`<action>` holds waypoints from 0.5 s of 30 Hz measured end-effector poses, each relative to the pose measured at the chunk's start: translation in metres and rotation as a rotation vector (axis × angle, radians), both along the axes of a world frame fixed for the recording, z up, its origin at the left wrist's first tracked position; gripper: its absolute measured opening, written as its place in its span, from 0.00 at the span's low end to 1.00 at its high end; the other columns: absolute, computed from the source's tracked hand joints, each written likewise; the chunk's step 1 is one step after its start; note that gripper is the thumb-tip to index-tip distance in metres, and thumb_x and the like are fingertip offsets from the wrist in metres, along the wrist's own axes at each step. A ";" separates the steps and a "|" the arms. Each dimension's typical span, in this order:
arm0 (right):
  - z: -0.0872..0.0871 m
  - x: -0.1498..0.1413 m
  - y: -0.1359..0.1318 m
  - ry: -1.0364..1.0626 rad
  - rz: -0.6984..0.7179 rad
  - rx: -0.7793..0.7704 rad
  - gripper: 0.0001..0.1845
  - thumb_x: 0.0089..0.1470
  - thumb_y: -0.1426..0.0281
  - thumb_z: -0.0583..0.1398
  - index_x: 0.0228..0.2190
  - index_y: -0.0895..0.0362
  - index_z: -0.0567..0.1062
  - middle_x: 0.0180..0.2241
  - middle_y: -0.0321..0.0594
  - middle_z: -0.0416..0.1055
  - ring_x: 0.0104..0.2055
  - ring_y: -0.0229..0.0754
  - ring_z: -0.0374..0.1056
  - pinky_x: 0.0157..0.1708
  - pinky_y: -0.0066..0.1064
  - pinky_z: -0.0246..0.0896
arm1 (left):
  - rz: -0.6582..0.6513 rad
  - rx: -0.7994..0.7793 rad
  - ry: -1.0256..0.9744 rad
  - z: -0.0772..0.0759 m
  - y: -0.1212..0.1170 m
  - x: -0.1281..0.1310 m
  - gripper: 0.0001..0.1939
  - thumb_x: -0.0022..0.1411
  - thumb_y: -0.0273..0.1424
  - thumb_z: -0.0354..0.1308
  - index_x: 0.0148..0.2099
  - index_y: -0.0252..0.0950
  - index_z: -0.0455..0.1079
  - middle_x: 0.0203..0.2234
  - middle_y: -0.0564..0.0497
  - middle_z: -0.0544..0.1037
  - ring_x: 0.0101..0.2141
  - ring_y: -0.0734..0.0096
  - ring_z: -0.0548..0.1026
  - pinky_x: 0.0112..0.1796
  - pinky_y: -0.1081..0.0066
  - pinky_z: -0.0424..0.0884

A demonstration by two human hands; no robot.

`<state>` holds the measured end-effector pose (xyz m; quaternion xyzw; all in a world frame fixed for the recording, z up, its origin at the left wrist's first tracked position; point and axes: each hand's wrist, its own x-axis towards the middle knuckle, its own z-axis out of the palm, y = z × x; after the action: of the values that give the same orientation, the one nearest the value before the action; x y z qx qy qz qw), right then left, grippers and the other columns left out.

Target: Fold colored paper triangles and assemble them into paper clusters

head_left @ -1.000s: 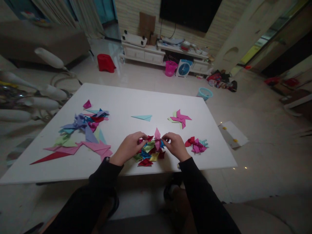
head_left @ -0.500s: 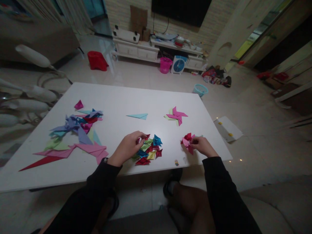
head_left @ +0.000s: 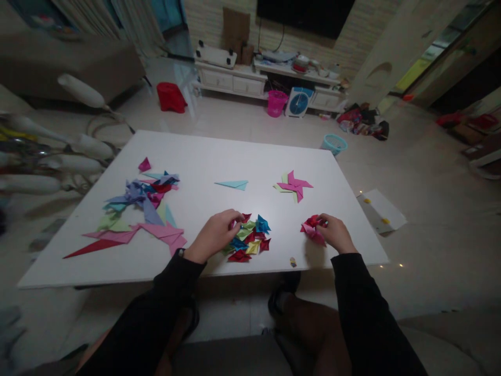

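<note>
My left hand (head_left: 217, 234) reaches over the left edge of a pile of small folded-paper pieces (head_left: 252, 230) in red, green, blue and yellow. Its thumb and fingers are pinched together beside a dark red piece (head_left: 246, 217); whatever is between them is hidden. My right hand (head_left: 336, 233) grips pink and red folded paper (head_left: 312, 227) at the table's near right, with a shadow below it. Behind that lies a flat pink and green paper pinwheel (head_left: 294, 185). A light blue folded paper triangle (head_left: 234, 185) rests in the table's middle.
The white table (head_left: 235, 156) stands in front of me. On its left is a heap of larger folded papers (head_left: 141, 201), with a magenta piece (head_left: 144, 164) apart. A small sticker (head_left: 293, 262) is by the near edge. A light blue basket (head_left: 334, 143) stands beyond the far right corner.
The view has shifted, so everything appears further right. The pink and red paper is turned a little in my right hand. My left hand stays at the pile.
</note>
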<state>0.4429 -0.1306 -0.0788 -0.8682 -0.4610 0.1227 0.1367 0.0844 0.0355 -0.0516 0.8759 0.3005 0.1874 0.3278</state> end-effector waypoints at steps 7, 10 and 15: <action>0.009 -0.078 0.045 0.065 0.223 0.151 0.11 0.53 0.68 0.60 0.39 0.54 0.77 0.35 0.40 0.77 0.32 0.42 0.70 0.35 0.32 0.61 | 0.008 0.029 0.044 -0.003 0.000 -0.010 0.07 0.65 0.26 0.54 0.42 0.37 0.74 0.35 0.49 0.78 0.35 0.68 0.75 0.38 0.70 0.67; 0.012 -0.116 0.063 0.088 0.323 0.190 0.09 0.54 0.69 0.59 0.38 0.54 0.76 0.36 0.39 0.76 0.31 0.41 0.69 0.35 0.32 0.61 | 0.040 0.028 0.079 -0.006 0.008 -0.021 0.07 0.65 0.28 0.54 0.41 0.37 0.74 0.36 0.50 0.78 0.34 0.68 0.75 0.37 0.70 0.68; 0.013 -0.154 0.088 0.101 0.432 0.205 0.07 0.55 0.70 0.59 0.36 0.54 0.75 0.37 0.38 0.75 0.33 0.40 0.69 0.35 0.31 0.59 | 0.224 0.008 0.343 -0.021 0.027 -0.054 0.12 0.65 0.30 0.55 0.49 0.36 0.72 0.45 0.45 0.77 0.42 0.62 0.75 0.44 0.66 0.70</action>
<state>0.2890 -0.0425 -0.0659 -0.7238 -0.6386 0.1451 0.2175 0.0302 0.0623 -0.0721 0.8573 0.4468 0.0723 0.2453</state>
